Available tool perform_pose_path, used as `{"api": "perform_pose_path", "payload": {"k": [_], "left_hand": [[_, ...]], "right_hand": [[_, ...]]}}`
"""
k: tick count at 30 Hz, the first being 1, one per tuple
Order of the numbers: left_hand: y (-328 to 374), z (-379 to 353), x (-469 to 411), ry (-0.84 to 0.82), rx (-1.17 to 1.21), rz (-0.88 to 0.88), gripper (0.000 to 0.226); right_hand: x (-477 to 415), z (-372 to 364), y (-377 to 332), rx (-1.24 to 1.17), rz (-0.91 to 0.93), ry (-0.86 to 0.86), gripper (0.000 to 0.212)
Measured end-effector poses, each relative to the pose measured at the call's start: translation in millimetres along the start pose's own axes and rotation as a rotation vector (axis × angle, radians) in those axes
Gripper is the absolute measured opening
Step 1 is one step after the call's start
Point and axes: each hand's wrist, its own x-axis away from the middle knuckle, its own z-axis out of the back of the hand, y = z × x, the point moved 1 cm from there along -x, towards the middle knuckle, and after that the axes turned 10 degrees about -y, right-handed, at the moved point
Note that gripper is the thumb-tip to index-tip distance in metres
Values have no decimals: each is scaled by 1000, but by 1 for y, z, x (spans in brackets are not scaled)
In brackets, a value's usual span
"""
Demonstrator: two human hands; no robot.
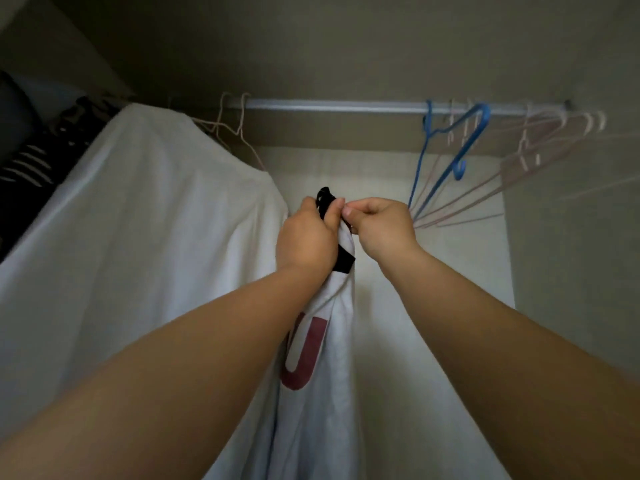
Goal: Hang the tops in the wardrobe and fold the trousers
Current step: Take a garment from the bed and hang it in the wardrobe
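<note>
Inside the wardrobe, a metal rail [346, 106] runs across the top. At its left end hangs a large white top [138, 209] on a pale wire hanger [239, 133], filling the left side and pressing close against the person's left arm. Further left, dark striped clothing [38, 157] hangs partly hidden behind it. Towards the right of the rail hangs one blue plastic hanger [460, 140], tilted, with a bunch of pale pink hangers [540, 147] around it and to its right; blur makes their number impossible to count.

Both bare arms reach up at the centre. The left hand [306, 237] has its fingers closed around the bunched top end of a white top with a dark red print [311, 344], together with a black piece [325, 199] that sticks up above the fist; whether that is a hanger or trim cannot be told. The right hand [381, 226] touches the left, fingers pinched shut on the same bunch of cloth. The garment hangs straight down between the arms, just right of the hung white top and below the rail.
</note>
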Motion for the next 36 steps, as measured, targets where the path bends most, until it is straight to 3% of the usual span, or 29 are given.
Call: {"api": "perform_pose_path", "payload": {"k": [3, 7, 9, 14, 18, 32, 36], "left_hand": [[3, -12, -36, 52, 13, 8, 45], [23, -28, -73, 74, 36, -9, 47], [32, -36, -84, 75, 39, -22, 46], [49, -51, -99, 93, 32, -47, 47], [58, -61, -110, 83, 13, -78, 48], [8, -59, -115, 66, -76, -5, 46], [2, -50, -114, 51, -131, -16, 45]], "right_hand": [[-31, 8, -15, 297, 69, 6, 14], [-51, 32, -55, 1287, 262, 76, 26], [-60, 43, -73, 1637, 313, 178, 28], [-91, 74, -81, 2088, -1, 293, 31], [-105, 97, -79, 2022, -218, 322, 31], [-126, 115, -30, 1307, -252, 303, 31], [-131, 105, -21, 1042, -188, 329, 29]]}}
